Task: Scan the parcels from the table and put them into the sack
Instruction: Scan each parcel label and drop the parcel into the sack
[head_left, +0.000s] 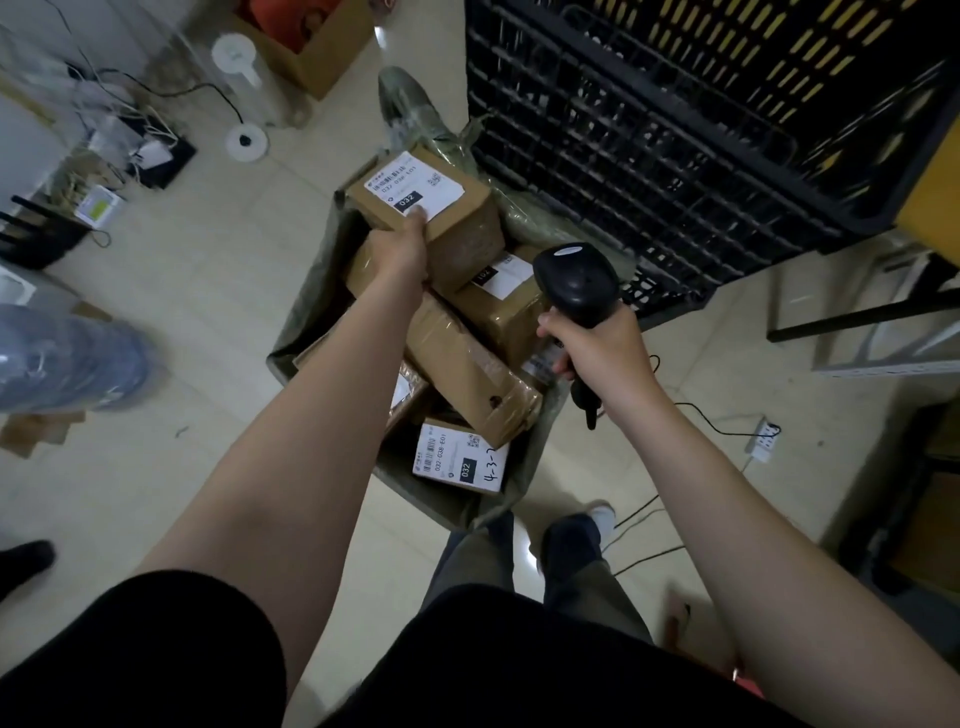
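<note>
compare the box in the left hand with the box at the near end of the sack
The held box is gripped by the left hand over the pile; the near box lies untouched in the sack. The near box's label carries handwriting; the held box's shows none. A long box overlaps the near box; nothing covers the held box. Both are brown cardboard with white labels marked 032.

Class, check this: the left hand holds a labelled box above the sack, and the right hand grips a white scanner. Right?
Not quite. The head view shows the scanner in the right hand is black, not white. The left hand does hold a labelled box above the sack.
</note>
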